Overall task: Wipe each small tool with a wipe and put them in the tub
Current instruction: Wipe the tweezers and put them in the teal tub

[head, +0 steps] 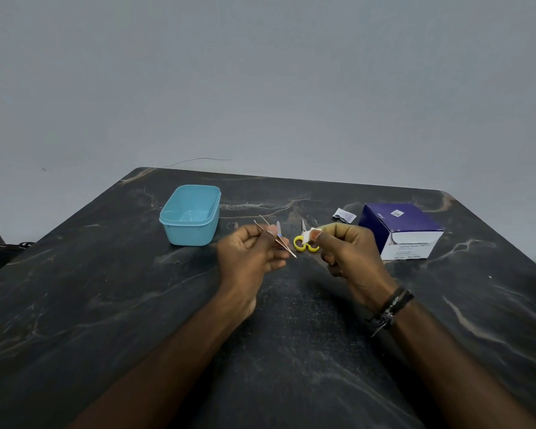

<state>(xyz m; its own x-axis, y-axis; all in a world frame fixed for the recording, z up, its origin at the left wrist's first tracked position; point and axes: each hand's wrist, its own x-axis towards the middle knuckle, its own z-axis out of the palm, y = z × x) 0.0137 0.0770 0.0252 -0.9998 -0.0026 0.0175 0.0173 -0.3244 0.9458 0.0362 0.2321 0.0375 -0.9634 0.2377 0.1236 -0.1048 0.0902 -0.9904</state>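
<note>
Tweezers (276, 239) are pinched in the left hand (248, 255); a wipe (307, 235) is pinched by the right hand (347, 252). Wiping is judged under way. Next, dropping into the empty tub (191, 216) near the far-left tabletop (106, 305) corner; scissors (304, 243) wait.

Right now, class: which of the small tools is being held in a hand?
The tweezers, pinched by the left hand. The yellow scissors lie on the table.
</note>
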